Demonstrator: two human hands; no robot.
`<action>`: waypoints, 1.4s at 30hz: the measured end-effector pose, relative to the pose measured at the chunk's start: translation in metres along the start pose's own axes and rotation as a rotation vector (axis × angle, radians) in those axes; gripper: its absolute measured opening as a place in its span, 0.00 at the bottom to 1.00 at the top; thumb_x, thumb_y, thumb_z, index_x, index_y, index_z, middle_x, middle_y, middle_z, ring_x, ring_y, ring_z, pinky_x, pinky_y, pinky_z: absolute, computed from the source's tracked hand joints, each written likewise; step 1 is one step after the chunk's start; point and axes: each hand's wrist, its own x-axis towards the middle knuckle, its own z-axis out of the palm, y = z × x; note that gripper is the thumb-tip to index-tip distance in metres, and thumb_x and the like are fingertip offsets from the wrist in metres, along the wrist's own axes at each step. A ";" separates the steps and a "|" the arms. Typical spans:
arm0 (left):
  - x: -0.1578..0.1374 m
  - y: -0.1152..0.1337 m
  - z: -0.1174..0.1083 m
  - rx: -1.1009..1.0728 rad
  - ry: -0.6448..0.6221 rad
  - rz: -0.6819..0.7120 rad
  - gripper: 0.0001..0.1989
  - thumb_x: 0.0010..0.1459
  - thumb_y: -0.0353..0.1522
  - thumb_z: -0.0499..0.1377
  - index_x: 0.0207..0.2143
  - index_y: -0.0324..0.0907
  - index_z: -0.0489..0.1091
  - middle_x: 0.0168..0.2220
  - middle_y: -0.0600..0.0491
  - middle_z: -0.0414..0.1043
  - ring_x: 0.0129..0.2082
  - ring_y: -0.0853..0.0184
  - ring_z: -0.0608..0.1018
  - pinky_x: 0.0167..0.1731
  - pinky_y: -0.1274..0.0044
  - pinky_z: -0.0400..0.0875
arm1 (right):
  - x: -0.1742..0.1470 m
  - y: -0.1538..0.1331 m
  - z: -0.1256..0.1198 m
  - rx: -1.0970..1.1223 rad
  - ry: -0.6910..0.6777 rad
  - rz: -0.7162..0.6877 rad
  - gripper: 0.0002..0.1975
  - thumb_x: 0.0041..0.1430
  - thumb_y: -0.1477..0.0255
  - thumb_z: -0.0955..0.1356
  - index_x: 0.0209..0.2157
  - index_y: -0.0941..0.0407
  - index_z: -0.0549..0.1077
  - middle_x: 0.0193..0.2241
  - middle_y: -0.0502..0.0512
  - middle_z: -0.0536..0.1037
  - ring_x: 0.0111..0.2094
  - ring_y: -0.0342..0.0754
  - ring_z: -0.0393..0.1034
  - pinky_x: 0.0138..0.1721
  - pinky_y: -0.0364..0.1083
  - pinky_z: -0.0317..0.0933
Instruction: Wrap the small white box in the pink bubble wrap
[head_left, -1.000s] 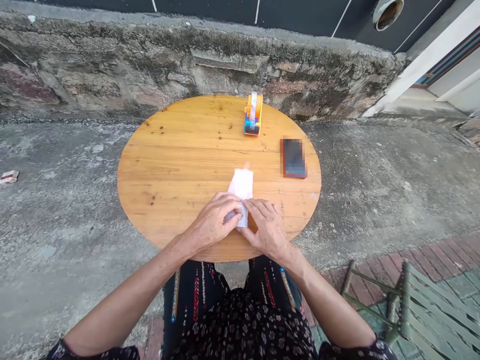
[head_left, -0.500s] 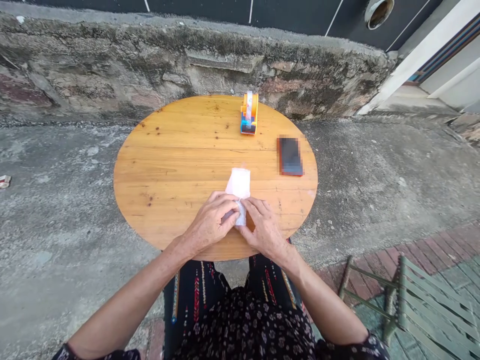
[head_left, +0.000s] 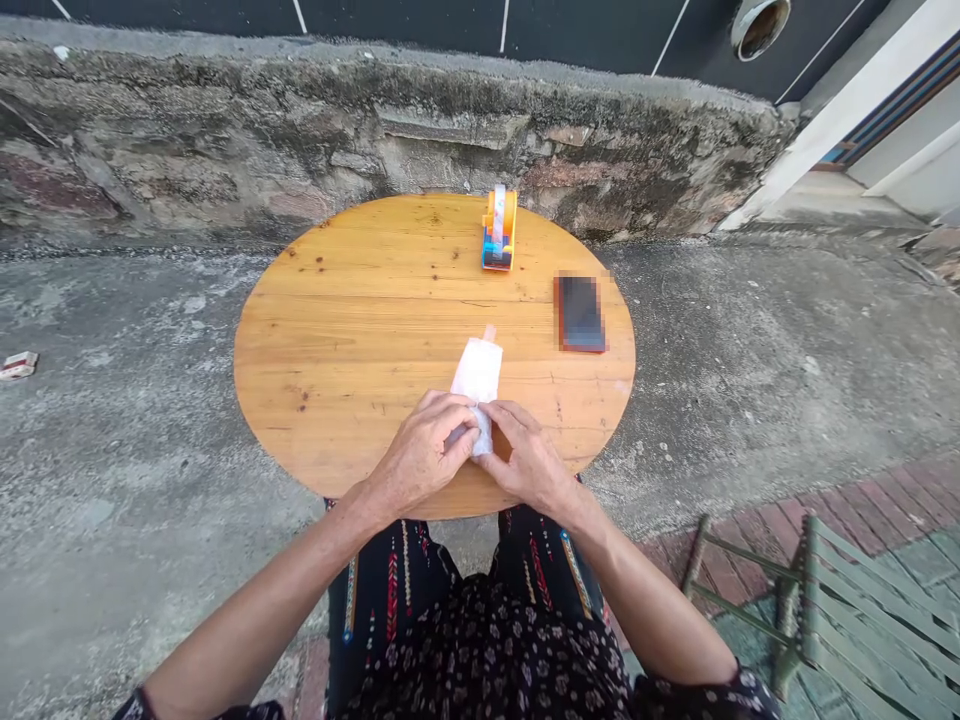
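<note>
A soft white sheet, like thin paper or plastic (head_left: 478, 368), lies lengthwise near the front of the round wooden table (head_left: 360, 350). A short pale pink strip (head_left: 490, 332) sticks out at its far end. Its near end looks folded or bunched. My left hand (head_left: 437, 438) pinches that near part from the left, fingers bent and thumb tip close to the fingertips. From the right, my right hand (head_left: 525, 452) grips the same part between thumb and index finger. The fingers hide some of the fold.
An orange and blue tape dispenser (head_left: 499, 230) with a roll of tape stands at the table's far edge. A dark, blurred-out flat object with a red edge (head_left: 581, 313) lies at the right. A green slatted chair (head_left: 862, 610) stands on the ground at the lower right.
The far end of the white sheet has tilted slightly right, and the pink strip shows more clearly. Both hands keep their hold in nearly the same place. My view has shifted a little.
</note>
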 end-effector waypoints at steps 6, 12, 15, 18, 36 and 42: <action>-0.010 0.011 0.000 0.005 -0.002 -0.078 0.06 0.60 0.28 0.53 0.31 0.42 0.69 0.46 0.50 0.73 0.47 0.62 0.73 0.47 0.68 0.70 | -0.001 -0.007 -0.015 0.098 -0.133 -0.012 0.22 0.56 0.76 0.69 0.53 0.55 0.68 0.48 0.58 0.74 0.49 0.50 0.70 0.51 0.52 0.65; -0.008 0.012 0.000 0.004 -0.001 -0.092 0.08 0.61 0.28 0.53 0.31 0.42 0.70 0.45 0.50 0.72 0.46 0.63 0.73 0.48 0.70 0.70 | 0.004 -0.009 -0.019 0.135 -0.159 0.009 0.21 0.57 0.74 0.70 0.52 0.55 0.69 0.46 0.56 0.75 0.45 0.47 0.71 0.48 0.50 0.65; -0.005 0.009 -0.004 -0.028 -0.028 -0.065 0.07 0.61 0.29 0.53 0.32 0.42 0.70 0.43 0.50 0.73 0.45 0.63 0.74 0.46 0.70 0.70 | 0.007 -0.009 -0.022 0.157 -0.193 0.037 0.21 0.56 0.74 0.70 0.52 0.55 0.70 0.45 0.55 0.76 0.44 0.46 0.71 0.47 0.49 0.65; -0.004 0.003 -0.013 -0.041 -0.114 -0.012 0.06 0.60 0.32 0.57 0.38 0.42 0.71 0.47 0.49 0.72 0.47 0.62 0.73 0.47 0.68 0.70 | 0.011 -0.007 -0.024 0.171 -0.224 0.086 0.19 0.56 0.74 0.70 0.51 0.54 0.71 0.44 0.54 0.77 0.42 0.45 0.71 0.46 0.49 0.66; -0.003 -0.034 -0.022 -0.047 -0.275 0.169 0.28 0.57 0.33 0.63 0.60 0.48 0.62 0.57 0.47 0.68 0.57 0.58 0.70 0.56 0.63 0.68 | 0.034 0.009 -0.028 0.209 -0.332 0.111 0.16 0.57 0.64 0.71 0.47 0.52 0.75 0.37 0.51 0.78 0.36 0.45 0.70 0.39 0.46 0.65; 0.008 -0.035 -0.029 -0.082 -0.303 0.013 0.25 0.53 0.36 0.65 0.55 0.47 0.69 0.53 0.49 0.73 0.53 0.58 0.73 0.53 0.64 0.70 | 0.045 0.008 -0.030 0.084 -0.370 0.102 0.14 0.63 0.61 0.67 0.43 0.53 0.77 0.31 0.50 0.74 0.31 0.42 0.66 0.33 0.43 0.60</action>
